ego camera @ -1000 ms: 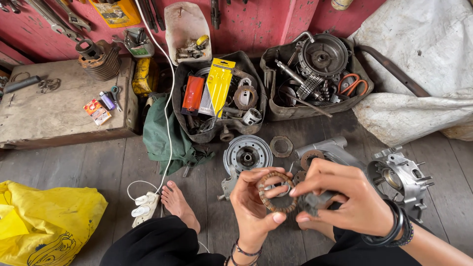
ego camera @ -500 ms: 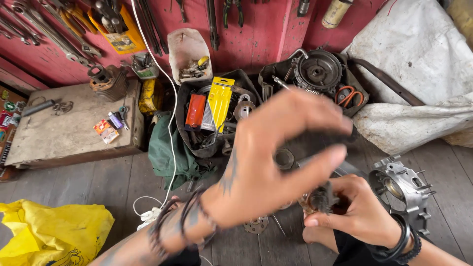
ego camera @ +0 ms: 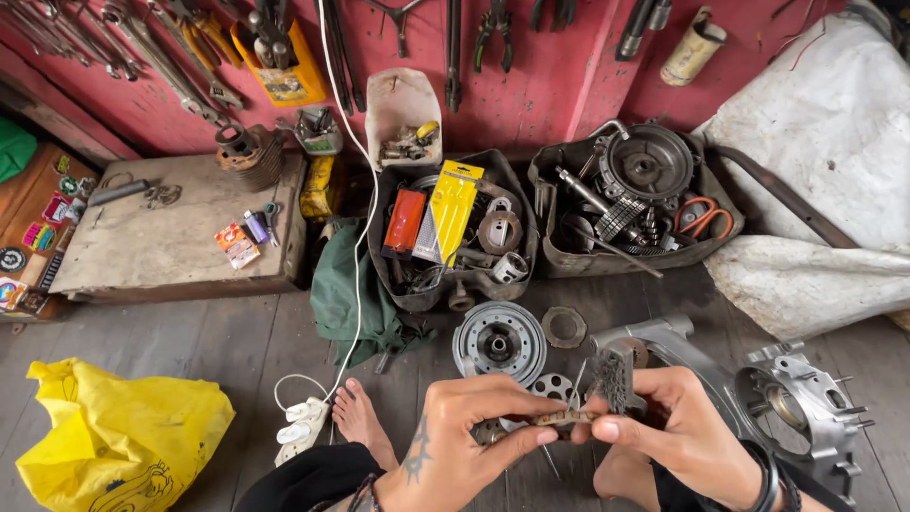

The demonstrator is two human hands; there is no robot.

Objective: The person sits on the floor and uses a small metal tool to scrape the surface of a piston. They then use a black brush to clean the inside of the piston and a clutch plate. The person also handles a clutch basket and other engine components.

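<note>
While tools hang on the red wall (ego camera: pixel 569 85), both hands (ego camera: pixel 464 441) (ego camera: pixel 682 431) pinch a small metal part (ego camera: pixel 569 417) over grey floorboards (ego camera: pixel 190 351).

Between my left hand (ego camera: pixel 464 441) and right hand (ego camera: pixel 678 431) I see a small, dull brown strip of grimy metal (ego camera: pixel 561 417), rough-looking, pinched at both ends. Just behind it my right hand also holds a dark grey toothed metal block (ego camera: pixel 614 374), matt and oily. The grey plank floor (ego camera: pixel 237 356) is bare, weathered wood, coarse-grained. A round silver metal hub (ego camera: pixel 500 341) on it has a smooth, faintly shiny face. The pale cast-metal engine casing (ego camera: pixel 796 408) looks matt and grainy. A crumpled yellow plastic bag (ego camera: pixel 118 441) is glossy. A green cloth (ego camera: pixel 346 294) lies soft and dull.
</note>
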